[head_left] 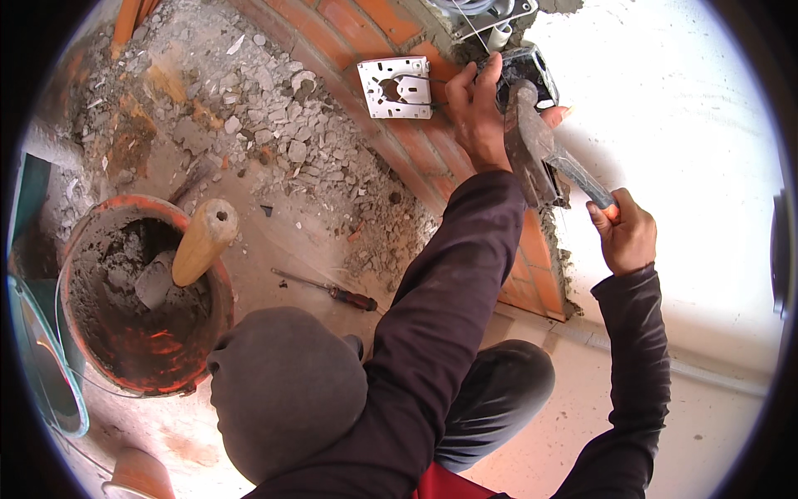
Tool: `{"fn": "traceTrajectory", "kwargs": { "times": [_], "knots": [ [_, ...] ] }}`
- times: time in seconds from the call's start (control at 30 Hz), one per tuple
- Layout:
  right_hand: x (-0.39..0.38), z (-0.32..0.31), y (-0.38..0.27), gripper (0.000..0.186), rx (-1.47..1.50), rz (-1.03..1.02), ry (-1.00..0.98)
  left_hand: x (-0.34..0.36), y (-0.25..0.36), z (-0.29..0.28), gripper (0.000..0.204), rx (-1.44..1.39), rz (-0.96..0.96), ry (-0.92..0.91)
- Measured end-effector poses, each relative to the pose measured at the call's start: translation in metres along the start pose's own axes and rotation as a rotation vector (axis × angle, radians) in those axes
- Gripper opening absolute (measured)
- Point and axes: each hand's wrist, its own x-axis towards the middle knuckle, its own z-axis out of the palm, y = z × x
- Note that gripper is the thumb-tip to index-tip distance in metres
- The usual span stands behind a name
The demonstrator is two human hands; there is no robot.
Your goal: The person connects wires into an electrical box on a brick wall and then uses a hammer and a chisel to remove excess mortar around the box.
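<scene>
My left hand [482, 116] is at a dark electrical box [530, 68] on the edge of the brickwork. Its fingers lie along one side of the box and the thumb shows on the other; the hammer partly hides this grip. My right hand [628, 234] is closed round the handle of a hammer [578, 170]. The worn metal head covers part of my left wrist and box. Left of my left hand, a white perforated mounting plate [394, 112] lies against the bricks with a dark wire through it.
An orange bucket [71, 333] holds grey mortar and a wooden-handled trowel [204, 241]. A screwdriver [353, 298] lies near rubble [299, 150] along the brick edge [432, 154]. A metal box with coiled cable [474, 10] sits above. A rounded grey cloth shape [287, 391] blocks the lower left.
</scene>
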Motion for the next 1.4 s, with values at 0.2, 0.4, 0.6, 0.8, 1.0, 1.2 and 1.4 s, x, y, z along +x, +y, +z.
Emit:
{"fn": "traceTrajectory", "kwargs": {
  "times": [0.2,0.4,0.6,0.8,1.0,1.2,1.4],
  "knots": [
    [-0.004,-0.005,0.002,0.038,0.095,-0.252,0.089,0.003,-0.007,0.002,0.096,0.085,-0.007,0.013],
    [0.0,-0.007,-0.002,0.036,0.023,-0.106,0.048,0.002,-0.015,0.008,0.098,0.003,-0.084,0.05],
    [0.002,-0.003,0.002,0.038,-0.073,-0.031,0.035,0.001,-0.012,0.008,0.099,-0.071,-0.074,0.067],
    [-0.006,-0.006,-0.004,0.037,0.023,-0.154,0.059,0.003,-0.007,0.006,0.099,0.079,-0.021,0.102],
    [0.0,-0.007,-0.009,0.037,-0.02,-0.037,-0.005,0.004,-0.005,0.0,0.097,0.061,0.01,0.038],
    [-0.001,0.0,0.002,0.035,-0.031,0.0,0.01,-0.001,-0.011,0.007,0.094,-0.05,-0.056,0.019],
    [-0.006,-0.009,-0.01,0.034,0.011,-0.157,0.08,0.002,0.003,-0.003,0.093,0.218,-0.018,-0.012]
  ]
}}
